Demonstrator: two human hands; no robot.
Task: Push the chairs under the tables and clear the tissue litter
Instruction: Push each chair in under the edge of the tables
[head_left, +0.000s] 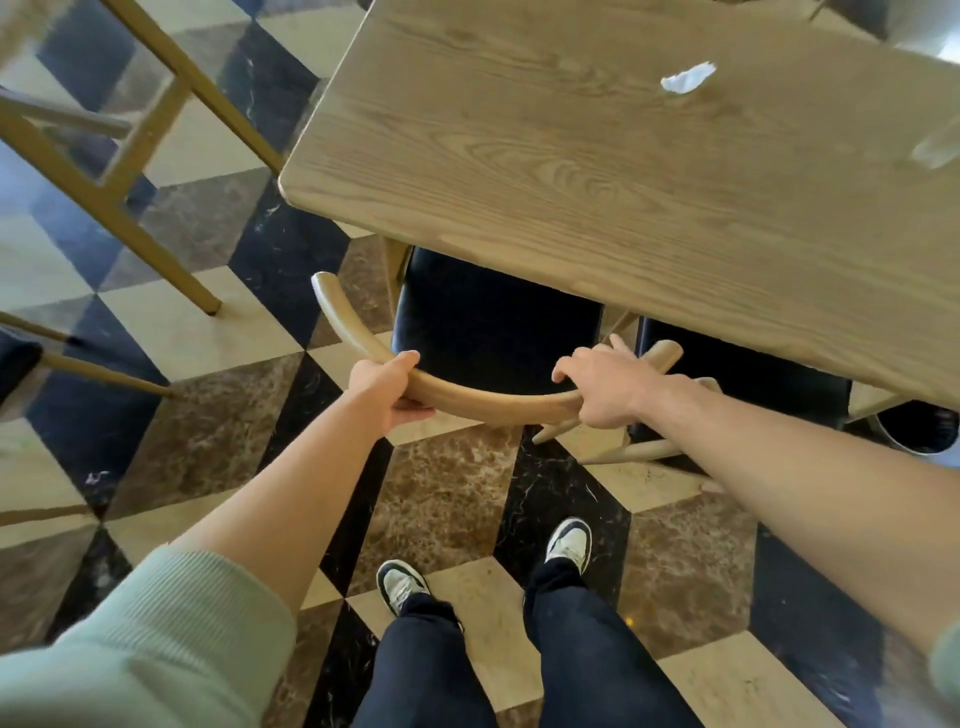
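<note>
We stand on open floor (457, 483) behind the chair (483, 322), with bare tiles around our feet. Our left hand (387, 387) and right hand (605, 387) wrap its curved back rail (467, 397). The table (597, 171) edge overhangs the front of the black seat. Just to the right a second chair (737, 374) crowds close, its rail touching ours. To the left the floor lies open up to the gold legs (156, 208) of other furniture. The tabletop is bare around a tissue (685, 78) and a blurred piece (937, 145) at the right edge.

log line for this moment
step: pushing chair | left hand, right hand: gripping chair backrest | seat partly under table | tissue on table
</note>
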